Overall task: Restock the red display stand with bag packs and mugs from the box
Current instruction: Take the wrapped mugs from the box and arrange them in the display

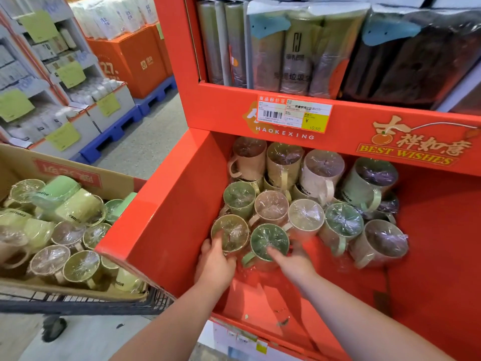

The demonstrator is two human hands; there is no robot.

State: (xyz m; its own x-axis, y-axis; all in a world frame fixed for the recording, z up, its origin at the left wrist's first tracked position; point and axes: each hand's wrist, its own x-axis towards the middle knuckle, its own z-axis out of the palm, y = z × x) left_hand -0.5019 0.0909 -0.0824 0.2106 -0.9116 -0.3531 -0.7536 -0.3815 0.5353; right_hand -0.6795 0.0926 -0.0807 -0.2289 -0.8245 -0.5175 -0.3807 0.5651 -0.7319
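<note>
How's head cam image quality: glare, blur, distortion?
Head view: wide-angle bowing bends the red display stand's edges; wrap on the mugs throws glare, hiding their insides; right hand fingers smear with motion blur, left hand sharper; aisle shelves far left look soft.

The bag packs [294, 48] run off the top edge, the box [20, 162] off the left; the price label [294, 113] print is unreadable.

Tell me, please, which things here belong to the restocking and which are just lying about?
Job: red display stand; mugs in its lower bin; left hand and right hand gripping two front ones; cardboard box of mugs; bag packs on the top shelf.
Lying about: price tag; orange cartons; blue pallet; trolley; far shelves.
</note>
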